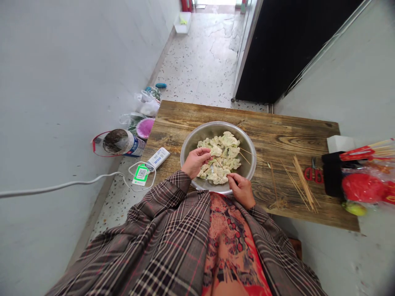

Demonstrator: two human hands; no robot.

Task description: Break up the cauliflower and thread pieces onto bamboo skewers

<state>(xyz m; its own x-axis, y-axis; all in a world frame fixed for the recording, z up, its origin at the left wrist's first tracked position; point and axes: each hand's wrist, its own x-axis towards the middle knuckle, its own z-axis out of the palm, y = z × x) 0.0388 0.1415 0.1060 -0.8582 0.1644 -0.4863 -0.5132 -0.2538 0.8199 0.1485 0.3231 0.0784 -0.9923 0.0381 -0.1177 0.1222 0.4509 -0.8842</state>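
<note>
A steel bowl [187, 142] on the wooden table holds pale cauliflower florets [230, 139]. Over its left side, my left hand [197, 161] pinches a cauliflower floret [216, 151] between thumb and fingers. My right hand [241, 190] is closed at the bowl's near right rim, its fingertips on a thin bamboo skewer [219, 163] that slants up toward the left hand's floret. Whether the tip has entered that floret I cannot tell. More skewers [245, 158] stick out of florets at the bowl's right side.
Loose bamboo skewers [304, 181] lie right of the bowl, near red-handled scissors [313, 174], a black container [332, 174] and red plastic packaging [364, 187]. A white power bank [158, 158] with a cable and a green QR card [141, 173] lie at the left edge. A bucket [119, 142] stands beyond it.
</note>
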